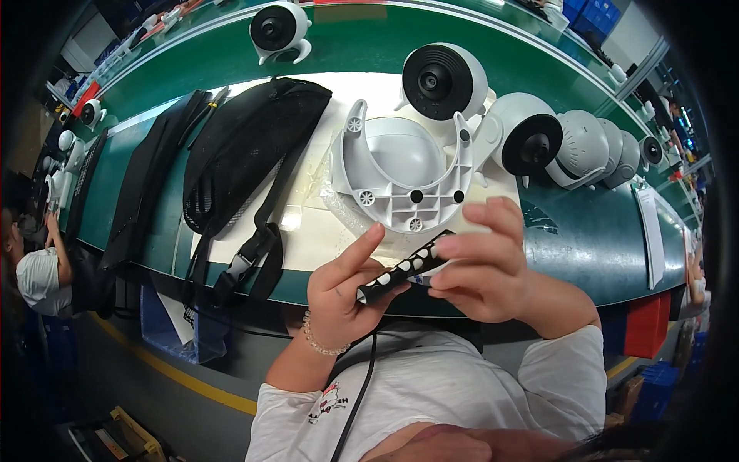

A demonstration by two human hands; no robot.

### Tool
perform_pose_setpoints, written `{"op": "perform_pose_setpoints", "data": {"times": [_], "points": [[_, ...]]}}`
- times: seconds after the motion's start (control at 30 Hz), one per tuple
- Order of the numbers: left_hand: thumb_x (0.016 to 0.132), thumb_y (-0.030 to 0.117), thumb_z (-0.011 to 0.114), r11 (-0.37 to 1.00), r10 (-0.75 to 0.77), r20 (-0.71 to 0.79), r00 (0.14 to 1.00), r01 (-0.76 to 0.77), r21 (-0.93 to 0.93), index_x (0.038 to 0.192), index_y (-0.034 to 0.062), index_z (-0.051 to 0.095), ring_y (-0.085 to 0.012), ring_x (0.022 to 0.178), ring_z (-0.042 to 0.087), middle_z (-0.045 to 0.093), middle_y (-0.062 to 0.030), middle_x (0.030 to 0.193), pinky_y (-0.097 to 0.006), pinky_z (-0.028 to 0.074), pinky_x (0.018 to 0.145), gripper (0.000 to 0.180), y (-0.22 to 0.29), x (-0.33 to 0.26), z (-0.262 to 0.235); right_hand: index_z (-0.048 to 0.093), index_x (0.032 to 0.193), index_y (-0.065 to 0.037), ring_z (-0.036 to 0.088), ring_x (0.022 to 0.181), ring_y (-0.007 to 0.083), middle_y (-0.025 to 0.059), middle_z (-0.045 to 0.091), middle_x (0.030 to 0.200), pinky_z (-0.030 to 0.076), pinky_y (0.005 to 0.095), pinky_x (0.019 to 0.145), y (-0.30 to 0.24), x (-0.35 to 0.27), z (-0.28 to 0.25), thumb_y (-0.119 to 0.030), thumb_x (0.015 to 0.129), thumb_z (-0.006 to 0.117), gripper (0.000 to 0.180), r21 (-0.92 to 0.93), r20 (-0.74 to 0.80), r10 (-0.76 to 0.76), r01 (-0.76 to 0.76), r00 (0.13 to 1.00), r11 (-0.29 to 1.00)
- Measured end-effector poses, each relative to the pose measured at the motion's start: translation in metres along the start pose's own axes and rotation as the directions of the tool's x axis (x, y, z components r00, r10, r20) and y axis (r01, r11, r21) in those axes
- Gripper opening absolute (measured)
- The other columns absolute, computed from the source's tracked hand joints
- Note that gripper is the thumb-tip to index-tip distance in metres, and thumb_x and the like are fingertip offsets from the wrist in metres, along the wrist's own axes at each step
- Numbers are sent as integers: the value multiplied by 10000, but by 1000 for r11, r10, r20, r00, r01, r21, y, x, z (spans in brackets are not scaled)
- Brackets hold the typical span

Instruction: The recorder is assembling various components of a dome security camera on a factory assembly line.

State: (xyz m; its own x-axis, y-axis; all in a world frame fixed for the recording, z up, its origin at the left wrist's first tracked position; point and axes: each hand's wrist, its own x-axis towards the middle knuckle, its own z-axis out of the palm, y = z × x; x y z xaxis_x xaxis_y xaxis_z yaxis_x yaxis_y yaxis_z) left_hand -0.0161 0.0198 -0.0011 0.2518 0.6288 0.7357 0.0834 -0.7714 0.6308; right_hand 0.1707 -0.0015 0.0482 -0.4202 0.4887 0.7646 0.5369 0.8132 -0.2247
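My left hand (339, 296) is closed on a black strip (400, 269) with rows of white round spots, its index finger stretched out above it. Close to the strip's upper end is my right hand (489, 266), fingers bent and partly blurred; what lies between its fingertips is too small to make out. Just beyond both hands a white plastic crescent-shaped base (396, 202) lies underside up on the bench. Its ribs show, with black round pads in some of its round recesses and others bare. A white rounded shell (400, 150) sits within its curve.
White camera-like units with black round fronts stand behind (443, 81) and right (523, 138). A black mesh bag (250, 150) with straps lies left, beside black fabric (154, 173). White papers (650, 235) hang by the right edge. A green conveyor (346, 46) runs behind; other people work far left.
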Motion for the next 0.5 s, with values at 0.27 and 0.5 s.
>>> {"op": "perform_pose_setpoints", "data": {"times": [0.27, 0.5], "points": [[553, -38, 713, 998, 25, 23, 999, -24, -65, 741, -38, 515, -206, 628, 603, 491, -216, 1170, -250, 479, 541, 273, -4, -4, -2, 564, 873, -177, 550, 877, 123, -53, 596, 865, 272, 336, 803, -4, 8, 9, -177, 725, 599, 152, -43, 125, -81, 87, 989, 995], [544, -48, 705, 1000, 16, 13, 1000, -16, -12, 748, -31, 498, -208, 621, 600, 492, -216, 1170, -248, 470, 529, 291, -5, -5, -3, 557, 876, -159, 551, 859, 134, -28, 608, 859, 288, 336, 792, -2, 7, 14, -117, 700, 623, 192, 19, 35, -70, 69, 997, 997]]}}
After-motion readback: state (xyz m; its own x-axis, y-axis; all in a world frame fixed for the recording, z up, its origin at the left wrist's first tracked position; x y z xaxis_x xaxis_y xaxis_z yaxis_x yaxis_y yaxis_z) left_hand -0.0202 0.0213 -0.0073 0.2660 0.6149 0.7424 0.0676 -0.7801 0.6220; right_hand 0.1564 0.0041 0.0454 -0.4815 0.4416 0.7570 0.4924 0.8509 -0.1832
